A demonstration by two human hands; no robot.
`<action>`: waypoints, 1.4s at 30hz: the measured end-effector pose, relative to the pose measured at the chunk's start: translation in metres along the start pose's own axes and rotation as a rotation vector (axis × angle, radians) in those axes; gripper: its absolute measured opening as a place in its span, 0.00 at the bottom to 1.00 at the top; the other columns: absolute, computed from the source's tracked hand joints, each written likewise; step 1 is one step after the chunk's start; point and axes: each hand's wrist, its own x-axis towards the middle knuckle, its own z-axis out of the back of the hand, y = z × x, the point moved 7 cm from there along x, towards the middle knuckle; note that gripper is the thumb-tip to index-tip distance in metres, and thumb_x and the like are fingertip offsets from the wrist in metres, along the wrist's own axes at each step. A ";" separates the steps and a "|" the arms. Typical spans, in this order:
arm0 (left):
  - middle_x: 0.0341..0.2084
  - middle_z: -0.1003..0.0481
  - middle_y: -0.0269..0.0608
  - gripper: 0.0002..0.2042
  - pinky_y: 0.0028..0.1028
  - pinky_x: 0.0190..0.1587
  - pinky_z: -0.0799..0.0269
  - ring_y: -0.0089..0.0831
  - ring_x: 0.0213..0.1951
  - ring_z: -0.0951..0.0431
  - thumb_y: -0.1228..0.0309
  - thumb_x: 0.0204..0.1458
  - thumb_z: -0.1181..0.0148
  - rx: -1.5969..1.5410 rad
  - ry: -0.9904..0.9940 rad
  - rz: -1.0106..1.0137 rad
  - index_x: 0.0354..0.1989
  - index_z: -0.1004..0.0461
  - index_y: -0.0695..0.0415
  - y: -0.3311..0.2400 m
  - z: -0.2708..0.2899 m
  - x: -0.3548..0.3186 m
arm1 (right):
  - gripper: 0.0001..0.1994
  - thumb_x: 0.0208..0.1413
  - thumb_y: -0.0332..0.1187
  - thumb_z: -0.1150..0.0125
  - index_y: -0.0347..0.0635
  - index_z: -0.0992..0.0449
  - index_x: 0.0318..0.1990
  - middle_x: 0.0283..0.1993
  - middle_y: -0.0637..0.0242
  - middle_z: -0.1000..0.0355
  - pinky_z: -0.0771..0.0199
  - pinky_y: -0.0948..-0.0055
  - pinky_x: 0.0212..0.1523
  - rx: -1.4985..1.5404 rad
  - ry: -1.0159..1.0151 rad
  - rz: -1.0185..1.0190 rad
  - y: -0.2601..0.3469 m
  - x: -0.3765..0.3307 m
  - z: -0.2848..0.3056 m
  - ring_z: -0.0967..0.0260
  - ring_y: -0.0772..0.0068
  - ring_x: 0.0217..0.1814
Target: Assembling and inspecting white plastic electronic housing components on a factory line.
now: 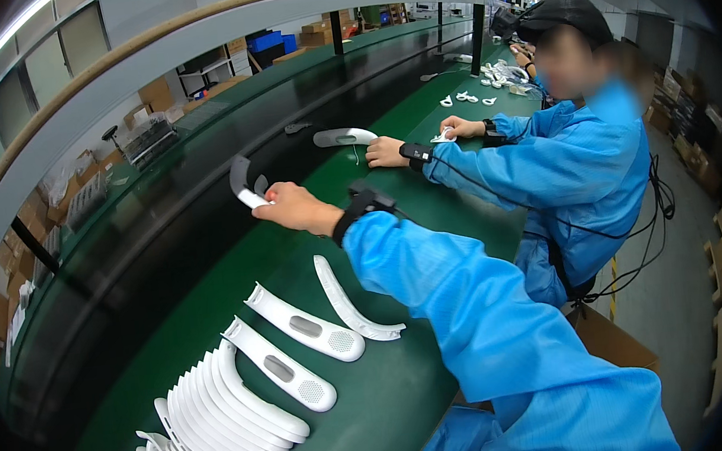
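My right hand (294, 209) reaches out over the far side of the green work surface, its fingers closed on one end of a curved plastic shell (240, 178). The shell's held end is white, and its raised end looks grey. Below my forearm lie two white handle-shaped shells (335, 341), each with a grey oval inset and a dotted round patch. Beside them rests a slim curved white strip (346, 301). Nearer to me, several white curved shells (223, 413) are packed in a tight row. My left hand is out of view.
To my right a co-worker in blue sleeves (495, 173) has one hand by a curved white-and-grey part (344, 137). Small white pieces (466, 98) lie farther along the bench. A dark belt (149, 194) runs along the far side, beneath a raised rail (210, 16).
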 end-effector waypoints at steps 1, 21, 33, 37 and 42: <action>0.17 0.33 0.50 0.11 0.41 0.25 0.39 0.49 0.22 0.33 0.75 0.57 0.48 -0.011 -0.004 -0.009 0.22 0.29 0.63 -0.002 0.001 0.002 | 0.20 0.46 0.47 0.35 0.36 0.24 0.36 0.31 0.58 0.25 0.26 0.67 0.28 0.095 0.072 -0.080 0.012 -0.012 0.008 0.27 0.64 0.28; 0.21 0.28 0.48 0.06 0.38 0.29 0.33 0.47 0.25 0.28 0.79 0.55 0.50 -0.455 0.095 -0.028 0.28 0.26 0.64 0.030 0.015 0.002 | 0.24 0.62 0.44 0.48 0.37 0.38 0.58 0.41 0.50 0.26 0.50 0.83 0.17 0.811 0.258 -0.434 0.050 -0.262 0.042 0.51 0.86 0.17; 0.20 0.27 0.46 0.07 0.34 0.26 0.32 0.40 0.22 0.27 0.77 0.56 0.50 -0.563 0.127 0.061 0.30 0.25 0.64 0.027 0.023 0.017 | 0.27 0.60 0.48 0.49 0.36 0.39 0.59 0.45 0.38 0.28 0.45 0.83 0.18 0.915 0.305 -0.380 0.077 -0.295 0.044 0.52 0.87 0.16; 0.20 0.26 0.44 0.05 0.32 0.27 0.31 0.36 0.23 0.26 0.77 0.56 0.47 -0.555 0.113 0.062 0.31 0.25 0.64 0.035 0.022 0.008 | 0.22 0.63 0.46 0.56 0.42 0.37 0.59 0.42 0.39 0.27 0.45 0.83 0.18 1.003 0.265 -0.444 0.067 -0.312 0.048 0.54 0.87 0.15; 0.28 0.25 0.42 0.15 0.26 0.31 0.29 0.29 0.28 0.26 0.75 0.50 0.38 -0.893 0.239 0.289 0.46 0.28 0.65 0.053 0.031 -0.018 | 0.24 0.63 0.47 0.57 0.42 0.37 0.59 0.39 0.40 0.27 0.47 0.82 0.14 1.064 0.317 -0.446 0.055 -0.333 0.050 0.49 0.83 0.13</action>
